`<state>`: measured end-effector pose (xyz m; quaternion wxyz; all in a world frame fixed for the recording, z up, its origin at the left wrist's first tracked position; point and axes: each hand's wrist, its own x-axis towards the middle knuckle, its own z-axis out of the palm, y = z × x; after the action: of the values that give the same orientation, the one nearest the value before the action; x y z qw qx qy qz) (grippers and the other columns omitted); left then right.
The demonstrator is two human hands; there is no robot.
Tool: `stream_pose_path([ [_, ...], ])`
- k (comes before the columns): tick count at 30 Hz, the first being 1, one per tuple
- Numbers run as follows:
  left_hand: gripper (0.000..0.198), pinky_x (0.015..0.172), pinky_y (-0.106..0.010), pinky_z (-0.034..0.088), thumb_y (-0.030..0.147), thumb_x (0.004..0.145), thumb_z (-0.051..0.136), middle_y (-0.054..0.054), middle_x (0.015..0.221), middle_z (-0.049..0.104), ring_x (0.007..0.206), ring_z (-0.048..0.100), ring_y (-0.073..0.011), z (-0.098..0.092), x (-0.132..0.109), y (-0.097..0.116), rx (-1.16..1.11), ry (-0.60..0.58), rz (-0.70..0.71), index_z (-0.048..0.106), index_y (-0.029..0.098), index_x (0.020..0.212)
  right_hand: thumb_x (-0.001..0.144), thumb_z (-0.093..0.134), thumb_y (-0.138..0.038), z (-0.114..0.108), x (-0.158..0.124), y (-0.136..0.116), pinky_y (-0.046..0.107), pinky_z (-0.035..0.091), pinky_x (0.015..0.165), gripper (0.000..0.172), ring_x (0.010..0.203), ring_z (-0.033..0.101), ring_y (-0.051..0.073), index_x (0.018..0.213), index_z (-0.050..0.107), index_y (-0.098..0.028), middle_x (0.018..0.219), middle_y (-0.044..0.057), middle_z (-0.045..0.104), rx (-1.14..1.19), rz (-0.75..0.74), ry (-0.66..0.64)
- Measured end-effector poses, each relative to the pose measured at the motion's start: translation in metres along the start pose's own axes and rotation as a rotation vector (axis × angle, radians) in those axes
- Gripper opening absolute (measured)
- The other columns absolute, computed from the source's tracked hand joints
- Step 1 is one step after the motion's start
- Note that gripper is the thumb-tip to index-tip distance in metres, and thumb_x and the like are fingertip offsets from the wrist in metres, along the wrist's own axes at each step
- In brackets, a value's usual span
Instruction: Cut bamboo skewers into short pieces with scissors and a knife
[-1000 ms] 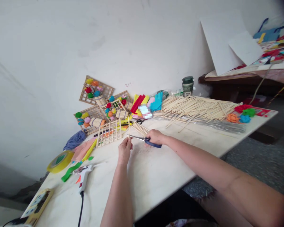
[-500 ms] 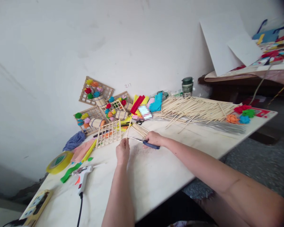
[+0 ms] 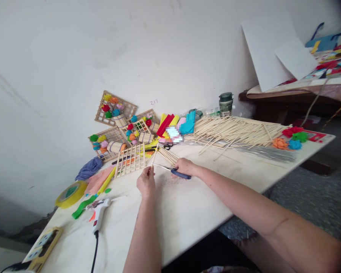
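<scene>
My left hand (image 3: 146, 182) pinches the lower end of a thin wooden stick (image 3: 155, 154), which stands up at a slight tilt. Wrapped in my right hand (image 3: 184, 167) are scissors with dark blue handles (image 3: 182, 174). Their blades point left and reach the stick just above my left fingertips. Whether the blades are cutting into it is too small to tell. Just behind the scissors lies a small row of sticks (image 3: 168, 156). A lattice of glued sticks (image 3: 130, 160) rests left of the held stick.
A glue gun (image 3: 100, 216) with a black cord lies at the left, near yellow tape (image 3: 71, 194) and a power strip (image 3: 45, 246). Stick frames with paper flowers (image 3: 115, 108) lean on the wall. A large stick pile (image 3: 235, 131) and a dark green cup (image 3: 225, 104) are at the back right.
My left hand has turned slightly and shifted a little left, with the stick still in it. My right hand and the scissors have hardly moved.
</scene>
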<state>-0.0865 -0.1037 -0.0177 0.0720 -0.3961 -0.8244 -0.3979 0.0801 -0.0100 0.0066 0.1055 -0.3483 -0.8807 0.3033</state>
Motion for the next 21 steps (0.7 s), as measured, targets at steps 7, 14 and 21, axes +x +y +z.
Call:
stream_pose_path([
  [7,0.029,0.057,-0.019,0.035,0.044,0.077,0.045,0.003,0.055,0.059,0.055,0.053,-0.0097,0.001,0.001,-0.001,-0.158,0.043,0.059,0.064,0.022,0.080,0.055,0.059,-0.063,0.005,0.005,0.005,0.020,0.031,0.044,0.045,0.052,0.053,0.012,0.065,0.068,-0.020,0.055,0.001,0.060,-0.024,-0.022,0.016],
  [14,0.028,0.056,-0.019,0.036,0.043,0.076,0.047,0.004,0.051,0.056,0.049,0.050,-0.0086,0.000,0.000,0.000,-0.238,0.073,0.090,0.063,0.020,0.076,0.055,0.057,-0.066,0.010,0.012,0.014,0.020,0.029,0.044,0.047,0.056,0.052,0.011,0.065,0.067,-0.021,0.058,-0.001,0.059,-0.070,-0.087,0.062],
  [21,0.029,0.055,-0.018,0.037,0.043,0.076,0.046,0.004,0.051,0.056,0.048,0.049,-0.0082,0.000,-0.001,0.002,-0.252,0.083,0.108,0.064,0.020,0.078,0.056,0.051,-0.070,0.007,0.007,0.010,0.020,0.028,0.046,0.052,0.059,0.053,0.013,0.064,0.064,-0.021,0.063,0.001,0.062,-0.158,-0.107,0.097],
])
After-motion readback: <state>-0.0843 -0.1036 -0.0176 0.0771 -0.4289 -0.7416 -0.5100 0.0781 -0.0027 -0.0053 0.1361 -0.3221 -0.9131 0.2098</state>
